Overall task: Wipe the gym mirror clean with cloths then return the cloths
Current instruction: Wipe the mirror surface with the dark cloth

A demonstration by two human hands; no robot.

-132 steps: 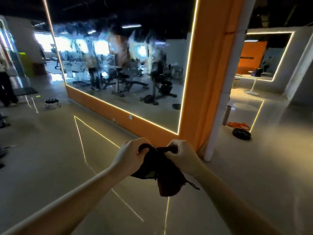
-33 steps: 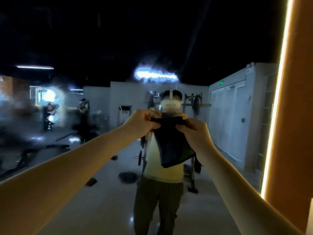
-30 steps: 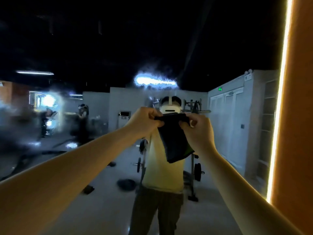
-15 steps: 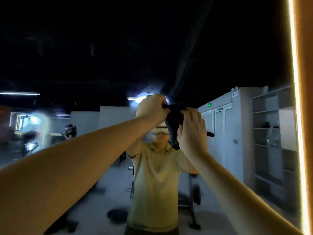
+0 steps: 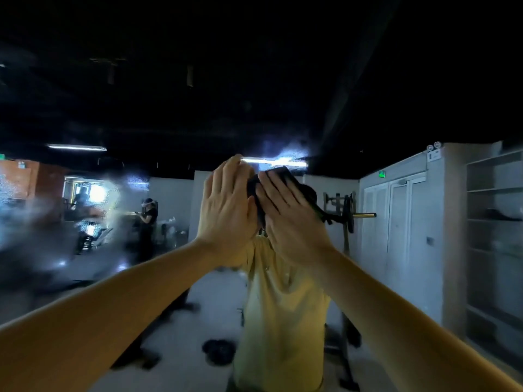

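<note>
The gym mirror (image 5: pixel 396 250) fills the whole view, and I face it closely. A dark cloth (image 5: pixel 278 176) with a green edge lies flat against the glass at head height. My right hand (image 5: pixel 288 219) presses on it with straight, spread fingers and covers most of it. My left hand (image 5: pixel 226 207) is raised beside it, fingers straight, its edge against the cloth's left side. Cloudy smears (image 5: pixel 34 222) cover the mirror's left part.
The mirror reflects a person in a yellow shirt (image 5: pixel 283 306) right in front of me, weight machines (image 5: pixel 345 216), white lockers (image 5: pixel 396 222), shelves at the right and another person (image 5: pixel 148 222) at the back left.
Both hands have let go of their pinch on the folded cloth, lifted it higher and flattened it against the glass with straight fingers. My view has tilted upward.
</note>
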